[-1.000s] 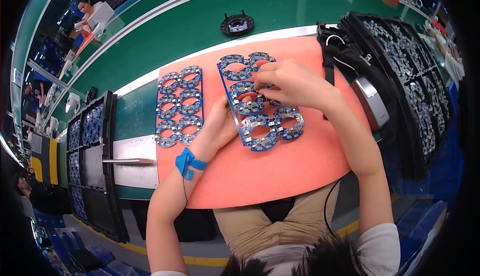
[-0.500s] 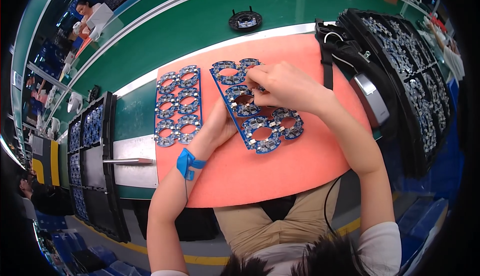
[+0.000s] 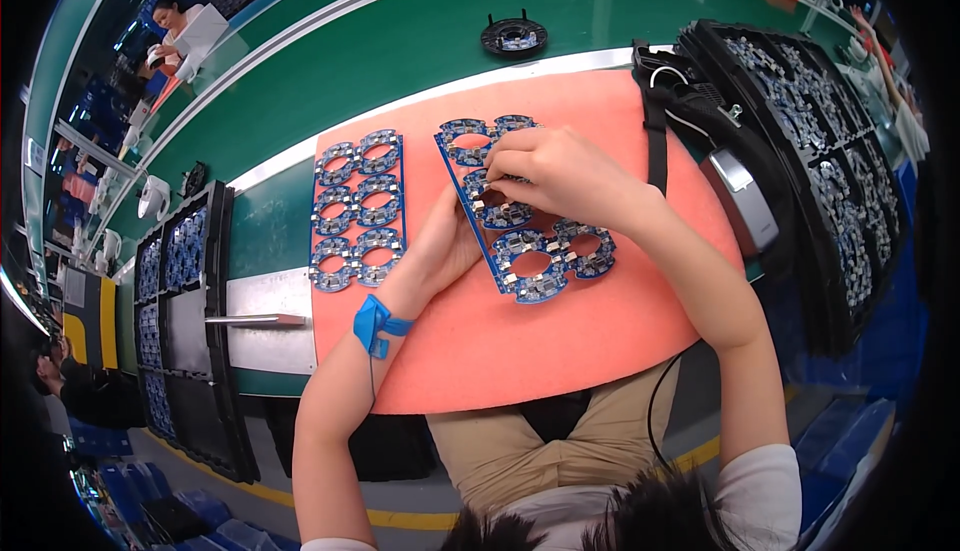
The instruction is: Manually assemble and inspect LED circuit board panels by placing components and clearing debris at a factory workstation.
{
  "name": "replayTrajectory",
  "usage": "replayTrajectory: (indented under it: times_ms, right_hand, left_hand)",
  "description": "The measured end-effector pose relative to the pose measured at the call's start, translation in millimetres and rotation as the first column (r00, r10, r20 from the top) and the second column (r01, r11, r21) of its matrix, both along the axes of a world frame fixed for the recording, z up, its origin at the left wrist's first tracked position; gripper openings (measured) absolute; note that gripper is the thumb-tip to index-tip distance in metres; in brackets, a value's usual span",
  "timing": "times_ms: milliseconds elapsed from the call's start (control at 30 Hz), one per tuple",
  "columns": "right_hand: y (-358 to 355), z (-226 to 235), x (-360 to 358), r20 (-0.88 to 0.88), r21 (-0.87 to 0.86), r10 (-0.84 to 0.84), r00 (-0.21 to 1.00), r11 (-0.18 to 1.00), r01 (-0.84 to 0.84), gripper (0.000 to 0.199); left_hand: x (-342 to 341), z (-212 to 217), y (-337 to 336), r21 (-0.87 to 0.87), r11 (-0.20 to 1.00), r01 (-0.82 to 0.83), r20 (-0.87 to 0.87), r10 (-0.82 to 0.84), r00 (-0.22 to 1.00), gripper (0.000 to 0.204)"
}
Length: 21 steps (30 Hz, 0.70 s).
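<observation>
Far left, off the mat's left edge, black component trays [image 3: 185, 281] stand in a column, the upper ones loaded with blue boards, and a slim metal tool [image 3: 255, 320] lies across a grey plate just beside them. On the orange mat [image 3: 560, 351], near its left edge, sits a blue panel of ring-shaped circuit boards [image 3: 357, 209] — six rings in two columns, flat and untouched.

Next, the left hand [image 3: 445, 251] comes in from the lower edge, a blue wrist strap [image 3: 375, 323] on the forearm. Its palm lies against the left long edge of the second board panel [image 3: 520, 206], bracing it; the fingers are tucked under or behind the panel, so how tightly they close cannot be told.

That second panel runs diagonally across the middle of the mat, its top end toward the far edge, its lower end pointing to the right.

Over its upper half, the right hand [image 3: 555, 176] is curled, fingertips pinched together and pressed down on one of the rings — whether something small sits in the pinch is too fine to see.

Beyond the mat's far edge, a round black holder [image 3: 513, 36] rests on the green belt [image 3: 400, 61]. Off the right edge, a black bag [image 3: 700, 111] lies, then long black trays of boards [image 3: 820, 151].
</observation>
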State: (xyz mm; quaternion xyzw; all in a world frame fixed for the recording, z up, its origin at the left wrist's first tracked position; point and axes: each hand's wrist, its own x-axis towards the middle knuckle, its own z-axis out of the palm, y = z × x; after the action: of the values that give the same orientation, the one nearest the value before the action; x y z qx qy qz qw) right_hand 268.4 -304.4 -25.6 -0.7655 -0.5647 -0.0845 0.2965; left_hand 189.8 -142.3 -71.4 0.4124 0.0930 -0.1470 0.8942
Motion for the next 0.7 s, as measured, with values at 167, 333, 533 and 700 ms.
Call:
replayTrajectory:
  times_ms: [167,333,533,700]
  right_hand:
    - [0,-1,2,-0.045,0.039,0.032,0.998,0.999,-0.030,0.011]
    - [0,3,-1,-0.087,-0.031,-0.008,0.996,1.000,0.006,0.012]
    - [0,0,1,-0.110,0.031,0.067,0.992,0.997,-0.064,0.015]
    - [3,-3,2,0.073,0.132,0.147,0.986,0.979,-0.156,0.018]
  left_hand:
    - [3,-11,6,-0.027,1.000,0.001,0.025,-0.001,1.000,0.037]
    - [1,-2,1,0.018,1.000,-0.004,0.029,0.003,1.000,0.039]
    - [2,-5,3,-0.077,0.997,0.030,0.051,-0.027,0.998,0.043]
    - [-1,3,-3,-0.047,0.998,-0.052,0.049,0.055,0.997,0.042]
